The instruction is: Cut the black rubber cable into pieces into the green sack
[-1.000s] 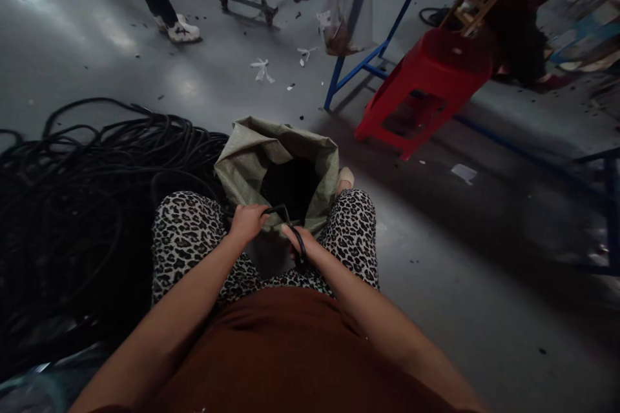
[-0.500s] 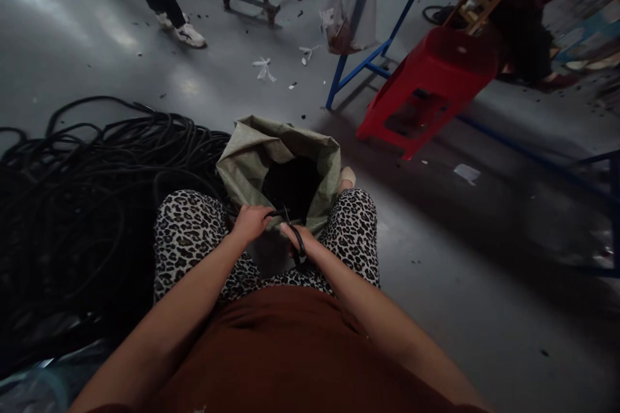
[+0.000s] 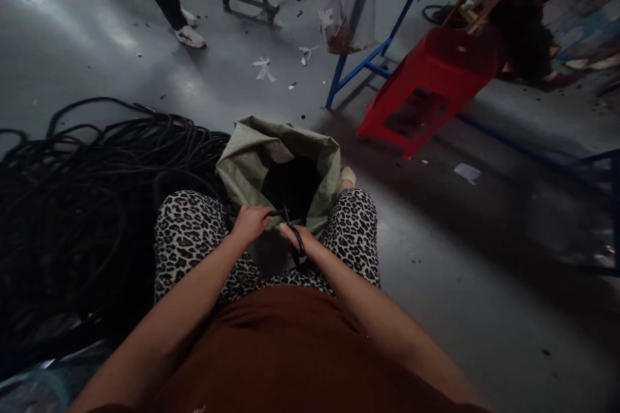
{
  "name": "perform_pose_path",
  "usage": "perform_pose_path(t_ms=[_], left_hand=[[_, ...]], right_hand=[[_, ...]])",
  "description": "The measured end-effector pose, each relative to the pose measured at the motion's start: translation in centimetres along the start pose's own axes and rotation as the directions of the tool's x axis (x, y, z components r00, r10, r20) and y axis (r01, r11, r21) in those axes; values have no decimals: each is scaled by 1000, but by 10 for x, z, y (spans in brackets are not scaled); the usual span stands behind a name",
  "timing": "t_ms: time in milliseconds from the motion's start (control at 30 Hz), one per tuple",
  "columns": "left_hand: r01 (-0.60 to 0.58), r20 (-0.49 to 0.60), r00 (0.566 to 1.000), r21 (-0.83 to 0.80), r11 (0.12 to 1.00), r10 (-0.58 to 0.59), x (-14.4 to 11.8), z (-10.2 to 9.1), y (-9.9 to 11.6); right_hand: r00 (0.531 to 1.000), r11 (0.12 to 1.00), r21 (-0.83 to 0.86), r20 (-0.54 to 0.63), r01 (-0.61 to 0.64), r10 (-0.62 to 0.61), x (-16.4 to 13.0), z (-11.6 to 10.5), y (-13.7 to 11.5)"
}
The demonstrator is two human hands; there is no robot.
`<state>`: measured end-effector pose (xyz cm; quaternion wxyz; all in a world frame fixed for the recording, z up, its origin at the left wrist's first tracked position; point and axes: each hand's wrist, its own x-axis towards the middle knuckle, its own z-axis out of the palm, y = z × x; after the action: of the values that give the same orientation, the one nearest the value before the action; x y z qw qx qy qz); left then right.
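I sit with an open green woven sack point(image 3: 252, 161) between my knees, its inside dark. My left hand point(image 3: 249, 224) grips a thin black cable point(image 3: 277, 212) at the sack's near rim. My right hand point(image 3: 296, 237) holds black-handled scissors point(image 3: 296, 242) whose blades meet the cable just right of my left hand. Both hands hover over the sack's mouth, a few centimetres apart.
A big tangle of black cable point(image 3: 82, 206) covers the floor on my left. A tipped red plastic stool point(image 3: 426, 87) and a blue metal frame point(image 3: 361, 68) lie ahead on the right. Another person's legs and white shoes point(image 3: 188, 35) stand at the far left.
My hands and the scissors have barely shifted at the sack's rim. The other person's feet have stepped slightly at the back.
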<state>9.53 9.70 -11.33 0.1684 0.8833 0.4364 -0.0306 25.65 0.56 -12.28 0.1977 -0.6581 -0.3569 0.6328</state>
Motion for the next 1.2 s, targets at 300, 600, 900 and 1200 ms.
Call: perform_pose_path(t_ms=[300,600,900,1200], left_hand=[[-22,7,1000,15,1000,22,0,5,-2],[-44,14,999,18,999,44,0,6,-3],[-27,8,1000,-29,999,27,1,4,0],[-27,28,999,-4,1000,27,2,10,-1]], right_hand=[[999,997,-70,-17,28,-29,5,1,4],[998,991,-119,-37,55,-60,9,1,9],[998,993,-112,-46,33,-39,7,0,9],[989,988,-152,-141,11,-33,-1,3,0]])
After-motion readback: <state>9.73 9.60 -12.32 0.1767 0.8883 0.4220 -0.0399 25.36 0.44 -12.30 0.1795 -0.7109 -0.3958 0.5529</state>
